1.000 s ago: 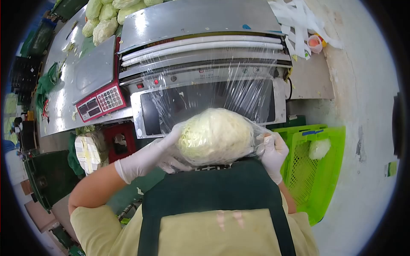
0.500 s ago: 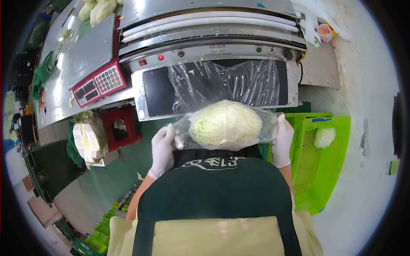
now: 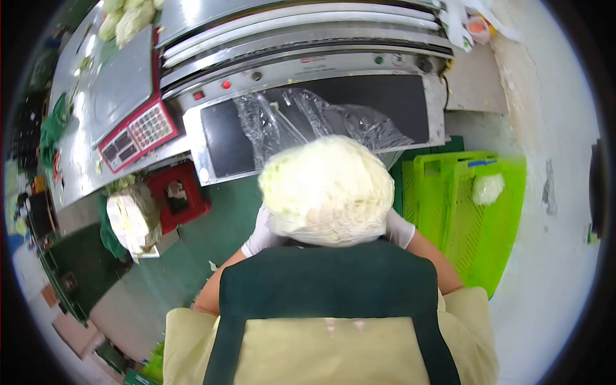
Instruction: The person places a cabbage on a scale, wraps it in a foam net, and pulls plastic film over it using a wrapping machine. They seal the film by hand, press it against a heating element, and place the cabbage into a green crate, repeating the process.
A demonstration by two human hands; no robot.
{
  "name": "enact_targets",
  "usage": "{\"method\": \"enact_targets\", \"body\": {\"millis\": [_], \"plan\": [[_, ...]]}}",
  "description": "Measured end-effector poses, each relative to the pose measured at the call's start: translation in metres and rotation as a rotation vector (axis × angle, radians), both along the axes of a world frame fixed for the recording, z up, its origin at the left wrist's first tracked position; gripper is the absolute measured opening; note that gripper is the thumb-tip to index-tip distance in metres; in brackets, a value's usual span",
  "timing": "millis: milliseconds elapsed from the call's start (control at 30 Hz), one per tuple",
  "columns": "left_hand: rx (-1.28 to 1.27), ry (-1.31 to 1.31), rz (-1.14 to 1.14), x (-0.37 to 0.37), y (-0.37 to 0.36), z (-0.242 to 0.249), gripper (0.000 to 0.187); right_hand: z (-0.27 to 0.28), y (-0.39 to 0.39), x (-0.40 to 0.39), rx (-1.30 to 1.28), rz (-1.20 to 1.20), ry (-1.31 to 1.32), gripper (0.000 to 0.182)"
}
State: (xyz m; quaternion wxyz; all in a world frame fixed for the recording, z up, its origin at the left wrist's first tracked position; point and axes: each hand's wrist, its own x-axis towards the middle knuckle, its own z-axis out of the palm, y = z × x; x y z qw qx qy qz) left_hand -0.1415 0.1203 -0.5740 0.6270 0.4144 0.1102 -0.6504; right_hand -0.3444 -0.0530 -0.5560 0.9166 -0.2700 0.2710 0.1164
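Observation:
A large pale cabbage (image 3: 327,192) is held up in front of my apron, close to the camera and slightly blurred. White-gloved, my left hand (image 3: 263,234) grips its lower left side, with the fingers hidden beneath it. On the lower right, my right hand (image 3: 399,228) grips it too, its fingers also out of sight. Behind the cabbage, clear plastic film (image 3: 273,131) lies crumpled over the black plate (image 3: 391,96) of the wrapping machine (image 3: 282,76). How far the film reaches around the cabbage is hard to make out.
A red digital scale (image 3: 144,131) stands to the left, with several cabbages (image 3: 133,22) behind it. Below are a red crate (image 3: 192,208) and a wrapped bundle (image 3: 133,218). On the right, a green crate (image 3: 465,237) has a wrapped pale item (image 3: 489,189) in it.
The cabbage has risen closer to the camera. My hands have moved inward from the stretched film ends to the cabbage's underside. The film on the plate has shifted and bunched up.

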Motion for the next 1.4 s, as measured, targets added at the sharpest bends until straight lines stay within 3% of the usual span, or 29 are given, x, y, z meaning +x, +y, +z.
{"method": "enact_targets", "body": {"millis": [33, 67, 133, 233, 267, 300, 367, 433, 467, 567, 600, 633, 667, 700, 733, 767, 833, 867, 900, 967, 1033, 1067, 1100, 1167, 1267, 1400], "plan": [[-0.027, 0.061, -0.032, 0.0, 0.006, -0.005, 0.042, 0.02, 0.005, 0.001, -0.092, 0.181, -0.034, 0.038], [-0.081, -0.147, -0.191, -0.001, 0.002, 0.008, 0.041, 0.04, 0.011, 0.005, -0.219, 0.371, -0.078, 0.037], [-0.257, -0.84, -0.403, -0.009, -0.005, 0.037, 0.03, 0.08, 0.02, 0.017, -0.492, 0.706, -0.188, 0.036], [-0.546, -1.217, -0.436, 0.006, -0.047, 0.092, 0.013, 0.125, 0.006, 0.032, -0.963, 0.893, -0.137, 0.034], [-0.32, -1.035, -0.388, 0.001, -0.076, 0.119, 0.01, 0.13, -0.008, 0.032, -1.187, 0.889, -0.001, 0.034], [-0.242, -0.8, -0.194, 0.0, -0.1, 0.102, 0.017, 0.125, -0.028, 0.026, -1.389, 0.84, 0.145, 0.033], [-0.215, -0.651, -0.121, -0.01, -0.117, 0.09, 0.023, 0.115, -0.075, 0.017, -1.752, 0.779, 0.268, 0.031], [-0.079, -0.765, -0.222, -0.027, -0.127, 0.089, 0.03, 0.112, -0.089, 0.022, -2.033, 0.732, 0.177, 0.033], [-0.113, -0.779, -0.29, -0.034, -0.131, 0.086, 0.03, 0.121, -0.092, 0.027, -1.918, 0.745, 0.253, 0.034], [-0.103, -0.753, -0.349, -0.043, -0.142, 0.085, 0.028, 0.126, -0.106, 0.017, -1.818, 0.896, 0.061, 0.035], [-0.074, -0.76, -0.323, -0.047, -0.146, 0.092, 0.029, 0.139, -0.113, 0.01, -1.629, 0.729, -0.085, 0.036], [-0.039, -0.764, -0.306, -0.051, -0.144, 0.095, 0.03, 0.158, -0.123, -0.001, -1.418, 0.658, -0.048, 0.033], [-0.003, -0.801, -0.433, -0.044, -0.137, 0.091, 0.018, 0.176, -0.136, -0.017, -1.358, 0.61, -0.092, 0.036], [-0.088, -0.951, -0.287, -0.047, -0.13, 0.087, 0.015, 0.208, -0.147, -0.033, -1.274, 0.524, 0.013, 0.03], [-0.18, -1.1, -0.131, -0.051, -0.126, 0.084, 0.017, 0.208, -0.157, -0.052, -1.315, 0.164, -0.116, 0.025], [-0.269, -1.242, 0.03, -0.054, -0.124, 0.082, 0.022, 0.207, -0.168, -0.063, -1.166, -0.206, -0.181, 0.032], [-0.28, -1.192, 0.242, -0.046, -0.125, 0.086, 0.038, 0.182, -0.204, -0.054, -1.436, -0.531, -0.283, 0.045], [-0.214, -1.085, 0.413, -0.045, -0.133, 0.092, 0.037, 0.164, -0.211, -0.041, -1.55, -0.692, -0.279, 0.05], [-0.29, -1.033, 0.473, -0.042, -0.14, 0.088, 0.039, 0.145, -0.212, -0.029, -1.479, -0.731, -0.303, 0.049], [-0.396, -0.871, 0.39, -0.044, -0.164, 0.078, 0.05, 0.117, -0.213, -0.001, -1.338, -0.793, -0.348, 0.048], [-0.421, -0.665, 0.315, -0.077, -0.194, 0.113, 0.061, 0.113, -0.192, 0.017, -1.707, -0.766, -0.329, 0.047], [-0.476, -0.991, 0.254, -0.09, -0.2, 0.103, 0.07, 0.11, -0.174, 0.021, -1.881, -0.747, -0.312, 0.046], [-0.388, -1.054, 0.296, -0.1, -0.201, 0.102, 0.075, 0.111, -0.156, 0.021, -1.963, -0.762, -0.227, 0.046], [-0.301, -1.457, 0.352, -0.104, -0.207, 0.114, 0.067, 0.121, -0.128, 0.016, -2.143, -0.784, -0.057, 0.046], [-0.231, -1.962, 0.206, -0.089, -0.211, 0.112, 0.059, 0.107, -0.107, 0.019, -2.177, -0.847, 0.028, 0.042], [-0.23, -2.184, -0.037, -0.084, -0.212, 0.121, 0.054, 0.093, -0.117, 0.01, -2.168, -0.78, 0.097, 0.04]]}}
